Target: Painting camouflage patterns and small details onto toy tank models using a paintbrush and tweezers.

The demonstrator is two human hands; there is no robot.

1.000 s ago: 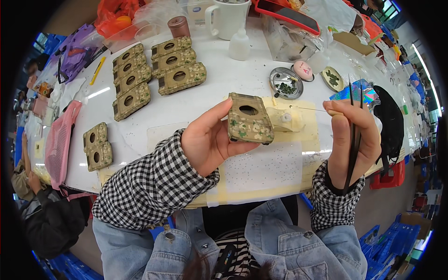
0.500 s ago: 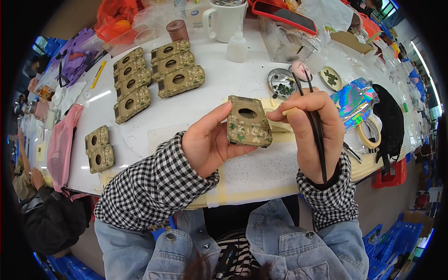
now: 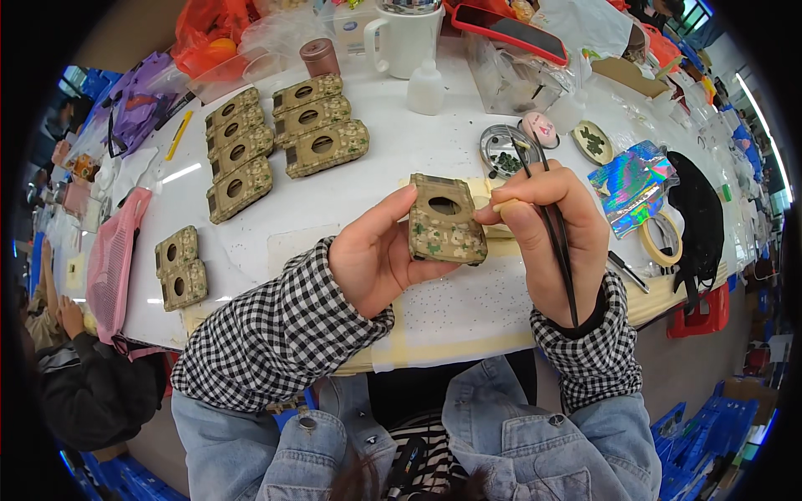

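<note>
My left hand [image 3: 368, 250] is closed around a small camouflage-patterned case [image 3: 447, 236], thumb on its left edge and fingers beneath. The case is a rounded rectangle with an oval opening near its upper end. Black tweezers [image 3: 558, 250] are tucked among the fingers of my right hand [image 3: 561, 221], with their ends showing above and below it. Thumb and index finger of that hand are pinched by the right edge of the case, with a pale bit at the tips too small to make out. Several similar camouflage cases [image 3: 326, 149] lie in groups at the left.
Beyond my right hand are a round dish of dark green bits [image 3: 504, 163] and another small dish [image 3: 592, 142]. A tape roll [image 3: 661, 238] and shiny foil pouch [image 3: 633, 188] lie at right. Farther back stand a white mug [image 3: 405, 42], squeeze bottle [image 3: 426, 88] and red-cased phone [image 3: 510, 33].
My right hand has shifted slightly left, bringing its pinched fingertips against the case's right edge. The left hand and the case have hardly moved.
</note>
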